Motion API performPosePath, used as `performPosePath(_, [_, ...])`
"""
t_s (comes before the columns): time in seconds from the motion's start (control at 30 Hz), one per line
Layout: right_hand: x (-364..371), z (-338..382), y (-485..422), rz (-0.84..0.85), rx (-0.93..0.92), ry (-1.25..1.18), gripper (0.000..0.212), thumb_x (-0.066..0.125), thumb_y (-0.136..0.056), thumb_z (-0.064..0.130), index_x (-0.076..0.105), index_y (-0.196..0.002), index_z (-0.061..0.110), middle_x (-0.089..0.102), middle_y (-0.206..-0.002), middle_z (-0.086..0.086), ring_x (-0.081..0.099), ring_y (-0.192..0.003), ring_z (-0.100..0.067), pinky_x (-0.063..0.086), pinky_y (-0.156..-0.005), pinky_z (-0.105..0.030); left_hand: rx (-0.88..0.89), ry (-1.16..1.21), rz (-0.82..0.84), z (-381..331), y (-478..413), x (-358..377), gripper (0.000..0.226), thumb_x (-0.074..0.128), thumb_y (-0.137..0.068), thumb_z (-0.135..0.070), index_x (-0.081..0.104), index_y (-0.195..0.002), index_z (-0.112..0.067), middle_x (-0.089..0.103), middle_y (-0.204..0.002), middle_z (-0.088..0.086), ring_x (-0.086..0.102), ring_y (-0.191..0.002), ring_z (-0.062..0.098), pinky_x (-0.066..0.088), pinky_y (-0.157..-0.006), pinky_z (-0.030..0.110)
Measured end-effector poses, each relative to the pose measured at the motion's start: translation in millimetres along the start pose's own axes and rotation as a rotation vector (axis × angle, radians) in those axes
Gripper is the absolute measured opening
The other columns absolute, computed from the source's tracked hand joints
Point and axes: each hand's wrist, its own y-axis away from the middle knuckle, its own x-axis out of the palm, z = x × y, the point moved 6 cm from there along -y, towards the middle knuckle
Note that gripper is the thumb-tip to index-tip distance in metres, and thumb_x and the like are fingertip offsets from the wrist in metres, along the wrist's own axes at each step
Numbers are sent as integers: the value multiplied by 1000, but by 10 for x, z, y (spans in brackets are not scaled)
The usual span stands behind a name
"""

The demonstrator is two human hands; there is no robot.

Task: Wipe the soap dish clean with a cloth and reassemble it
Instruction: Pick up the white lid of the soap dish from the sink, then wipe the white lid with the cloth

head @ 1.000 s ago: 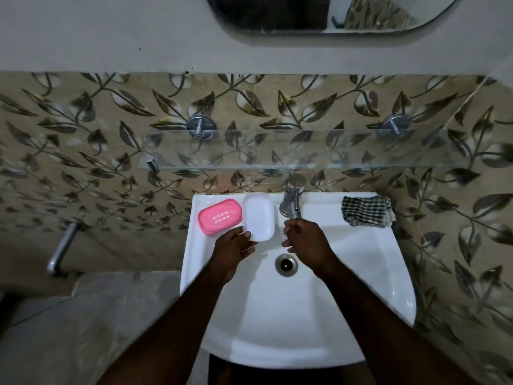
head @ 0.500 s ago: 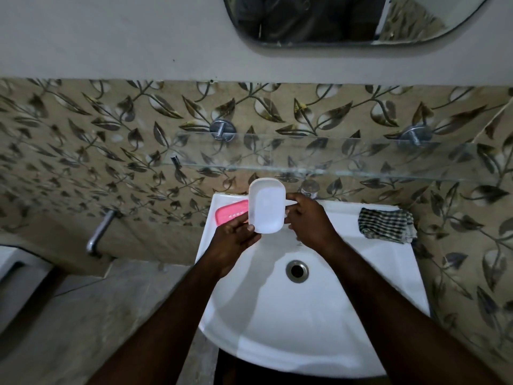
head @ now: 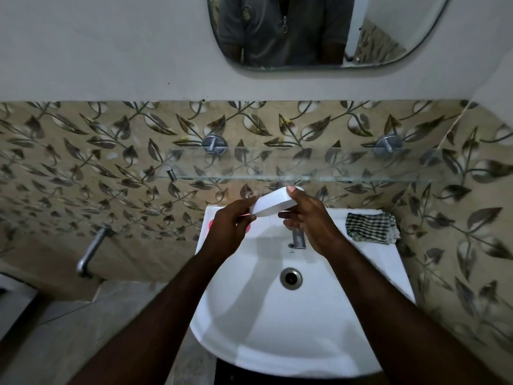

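White dish (head: 273,204) held over the sink (head: 277,329)
Left grip (head: 230,229) pinches its left end; right grip (head: 311,223) pinches its right end.

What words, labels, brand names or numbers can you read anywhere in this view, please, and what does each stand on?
No text is legible.
Tiny dark mark on the sink below the tap: too small to read.
Small emblem on the shirt reflected in the mirror: too blurred to read.
The white soap dish half shows no print.
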Motion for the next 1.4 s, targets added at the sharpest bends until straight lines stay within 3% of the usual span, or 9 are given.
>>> performPosePath(0.27, [-1, 43, 69, -65, -80, -123, 37, 59, -80, 47, 65, -98, 15, 68, -96, -18, 69, -88, -32, 53, -86, -45, 62, 88, 3, -239, 10, -22, 36, 68, -88, -11, 64, -123, -10, 67, -113, -1, 61, -96, -10, 45, -82, 6])
performPosePath(0.47, [-53, -88, 136, -29, 69, -46, 54, 49, -90, 62, 61, -111, 14, 71, -98, -21, 72, -86, -34, 56, -82, -43, -165, 153, 154, -226, -20, 165, 34, 65, -89, -40, 64, -116, -19, 68, -105, -5, 64, -96, 13, 49, -79, 19])
performPosePath(0.6, [-177, -92, 207, -26, 158, 107, 67, 39, -81, 80, 62, -103, 21, 73, -91, -22, 73, -79, -31, 59, -74, -41, -447, 596, 450, -219, 52, 530, 40, 55, -92, -50, 62, -124, -27, 69, -122, 3, 63, -114, 26, 53, -94, 48])
performPosePath(0.7, [-346, -131, 232, 38, 223, 279, 83, 31, -78, 85, 64, -110, 15, 74, -91, -20, 73, -77, -29, 56, -66, -35, -570, 677, 607, -244, 128, 813, 50, 49, -91, -57, 59, -128, -25, 68, -123, 10, 65, -111, 29, 55, -85, 44])
performPosePath(0.97, [-1120, -244, 76, -168, 97, 379, 43, 42, -102, 39, 64, -98, 2, 66, -72, -15, 60, -57, -24, 46, -52, -27, -729, 724, 460, -312, 24, 1360, 54, 50, -93, -53, 55, -131, -15, 67, -120, 18, 66, -85, 31, 57, -71, 38])
performPosePath(1.1, [-1570, -442, -226, -344, -151, 947, 22, 55, -85, 3, 61, -66, 13, 63, -69, -6, 61, -73, -29, 45, -69, -33, -830, 787, 374, -320, 38, 1502, 51, 54, -91, -52, 53, -131, -19, 65, -124, 15, 65, -95, 33, 58, -62, 34])
performPosePath(1.17, [-1702, -601, -324, -347, -226, 1199, 10, 64, -77, 3, 70, -84, 2, 70, -89, -18, 66, -88, -36, 49, -80, -37, -818, 818, 347, -304, 13, 1524, 54, 54, -90, -54, 52, -133, -22, 65, -126, 13, 65, -100, 31, 59, -65, 34])
performPosePath(1.3, [-2025, -930, -496, -188, -88, 1379, 63, 89, -38, 5, 71, -98, -3, 72, -95, -24, 70, -82, -45, 57, -71, -56, -810, 865, 344, -265, 24, 1557, 52, 52, -92, -53, 54, -133, -21, 66, -126, 10, 64, -107, 27, 54, -89, 44])
performPosePath(1.4, [-2216, -1067, -587, -148, 36, 1462, 39, 82, -59, 8, 72, -95, -1, 70, -92, -24, 70, -83, -43, 58, -72, -52, -845, 893, 331, -228, 26, 1551, 51, 52, -93, -50, 55, -133, -18, 65, -128, 12, 61, -116, 32, 50, -93, 44])
